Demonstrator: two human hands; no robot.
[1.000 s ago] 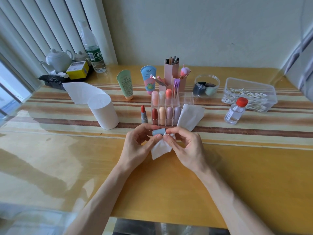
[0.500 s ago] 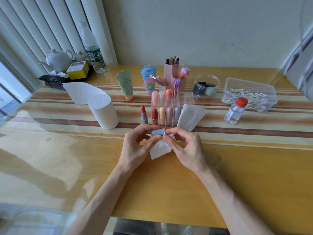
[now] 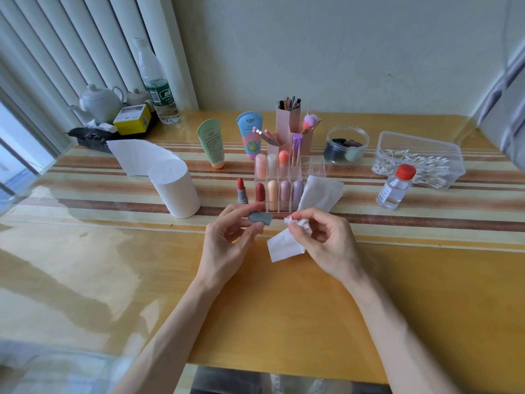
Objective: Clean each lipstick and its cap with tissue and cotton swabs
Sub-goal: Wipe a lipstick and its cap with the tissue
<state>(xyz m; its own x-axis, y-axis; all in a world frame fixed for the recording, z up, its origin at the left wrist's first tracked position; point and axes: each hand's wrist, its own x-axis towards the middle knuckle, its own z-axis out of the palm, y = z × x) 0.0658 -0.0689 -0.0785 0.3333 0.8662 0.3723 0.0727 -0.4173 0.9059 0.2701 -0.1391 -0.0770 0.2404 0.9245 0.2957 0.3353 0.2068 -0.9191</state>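
Right now the grey cap (image 3: 260,218) lies sideways in the air just above the worktop (image 3: 284,308), directly in front of the clear rack (image 3: 311,166). The left hand (image 3: 227,245) holds it in a light fingertip grip, thumb below and fingers above, pinching the closed end so the mouth faces right. The tissue (image 3: 287,240) is near that mouth but apart from it. The right hand (image 3: 329,245) has its grip pressed round the twisted, crumpled top of the tissue, and the rest hangs down as a flat flap.

My guess is that the wiping of this cap is under way or nearly done. The main risk is the thin pinch: a hard push with the tissue could squeeze the smooth, rounded cap out of the fingers, and it would roll on the glossy worktop. The uncapped red lipstick (image 3: 241,191) stands upright just behind the left fingers; a careless lift of that hand could tip it and smear or snap the colour. The twisted tissue tip could also tear and leave scraps inside the cap.

Further out, a loose sheet (image 3: 321,193) leans against the rack, a paper roll (image 3: 174,189) stands to the left, and a box of cotton swabs (image 3: 420,160) and a small bottle (image 3: 396,187) sit well to the right.
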